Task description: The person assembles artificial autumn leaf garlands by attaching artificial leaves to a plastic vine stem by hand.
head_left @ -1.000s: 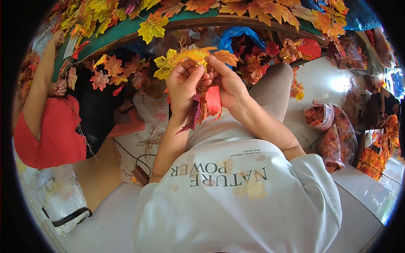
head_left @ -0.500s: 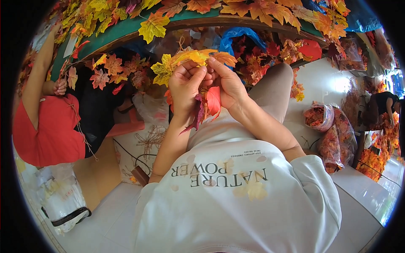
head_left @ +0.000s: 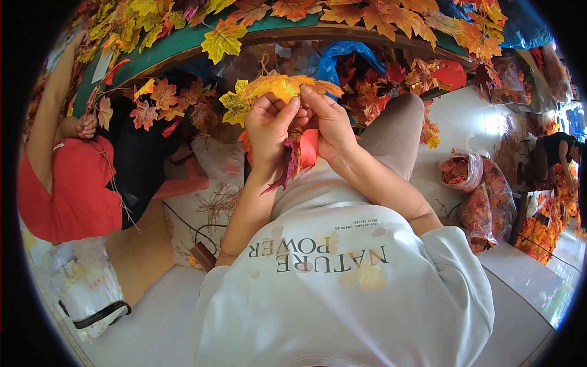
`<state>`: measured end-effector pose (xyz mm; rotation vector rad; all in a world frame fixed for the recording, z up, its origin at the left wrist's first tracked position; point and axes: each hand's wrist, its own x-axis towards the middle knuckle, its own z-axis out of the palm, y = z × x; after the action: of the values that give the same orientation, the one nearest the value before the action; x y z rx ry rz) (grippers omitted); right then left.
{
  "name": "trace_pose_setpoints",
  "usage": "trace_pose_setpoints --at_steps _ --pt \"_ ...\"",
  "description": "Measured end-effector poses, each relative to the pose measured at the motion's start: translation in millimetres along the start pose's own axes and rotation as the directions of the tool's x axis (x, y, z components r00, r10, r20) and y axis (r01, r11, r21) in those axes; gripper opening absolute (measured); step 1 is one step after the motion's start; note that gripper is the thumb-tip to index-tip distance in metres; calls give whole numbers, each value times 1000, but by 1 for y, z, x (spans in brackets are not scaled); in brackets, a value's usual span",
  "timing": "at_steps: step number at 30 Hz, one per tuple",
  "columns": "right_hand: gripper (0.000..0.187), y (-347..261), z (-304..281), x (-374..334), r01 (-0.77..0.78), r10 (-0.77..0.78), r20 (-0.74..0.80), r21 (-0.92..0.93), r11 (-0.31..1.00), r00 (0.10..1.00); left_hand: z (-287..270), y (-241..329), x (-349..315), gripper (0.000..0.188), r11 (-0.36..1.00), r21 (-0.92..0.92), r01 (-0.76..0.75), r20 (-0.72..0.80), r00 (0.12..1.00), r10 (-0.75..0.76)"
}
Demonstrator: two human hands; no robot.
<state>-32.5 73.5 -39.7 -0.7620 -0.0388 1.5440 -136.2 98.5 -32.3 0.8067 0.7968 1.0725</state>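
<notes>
My left hand (head_left: 269, 125) and my right hand (head_left: 330, 119) meet in front of me, below the table edge. Both pinch an orange-yellow artificial maple leaf (head_left: 284, 87), thumbs and fingertips pressed close together on its lower side. Beside my left hand hangs a yellow leaf speckled with brown (head_left: 235, 103). Below the fingers, between my wrists, a red leaf (head_left: 308, 147) and a dark purple leaf (head_left: 283, 168) dangle. A thin loop of twine (head_left: 264, 63) sticks up above the orange leaf. What lies between the fingertips is hidden.
A green-topped table (head_left: 165, 52) heaped with artificial leaves curves across the front. At left sits a person in a red shirt (head_left: 73, 189). Clear bags of leaves (head_left: 483, 208) stand on the floor at right; another person (head_left: 553, 159) is farther off. A blue plastic bag (head_left: 333, 58) hangs beneath the table.
My right hand has shifted slightly left, and the orange leaf has tilted and flattened a little. The red leaf below has turned and shows less. Both hands keep their pinch.
</notes>
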Motion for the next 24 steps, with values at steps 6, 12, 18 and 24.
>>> trace_pose_setpoints --at_steps 6,12,18,24 --pt "11 10 -3 1 254 -251 44 -141 957 967 -6 -7 5 15 998 -54 -23 -9 1000 23" --pt "9 6 2 -5 326 -318 75 -277 904 945 -10 -12 5 14 998 -2 -68 40 997 68" --pt "7 7 -3 -1 285 -278 68 -163 944 958 -4 -3 1 16 998 -6 -68 60 996 69" --pt "10 0 -3 0 213 -189 107 -303 929 976 -21 -14 8 25 998 -39 -45 18 999 45"
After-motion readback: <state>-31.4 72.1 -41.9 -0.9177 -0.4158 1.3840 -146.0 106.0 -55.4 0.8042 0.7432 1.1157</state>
